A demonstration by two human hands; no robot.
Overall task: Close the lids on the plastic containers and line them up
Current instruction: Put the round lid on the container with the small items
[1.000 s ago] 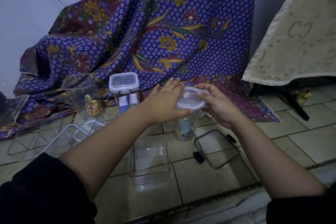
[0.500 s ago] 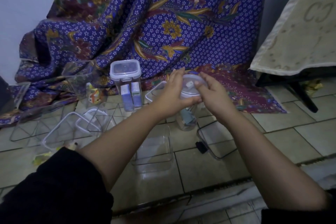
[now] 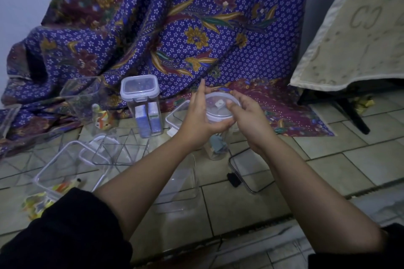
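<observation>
Head view | left hand (image 3: 200,121) and right hand (image 3: 248,121) both clasp round lid (image 3: 218,108), fingers shifted round its rim | lid probably seating on jar (image 3: 216,148), not confirmed

Two hands: left hand (image 3: 200,116), right hand (image 3: 249,120). Two lidded jars: tall jar (image 3: 140,102), round jar (image 3: 216,147). Two loose lids: white lid (image 3: 175,116), black lid (image 3: 248,170). One cloth (image 3: 185,28).

Plastic, cloth and tile, as we see them.
We make out a lid (image 3: 220,106) of smooth, milky plastic and a jar (image 3: 212,155) of clear, glossy plastic. Left of the jar, the box (image 3: 140,94) is the same clear plastic. Behind the jar hangs soft, creased printed cloth (image 3: 175,28); under it lie dull, smooth tiles (image 3: 240,203). Right of it hangs a coarse beige towel (image 3: 360,28); nearer us is a matt black fabric sleeve (image 3: 65,236).
</observation>
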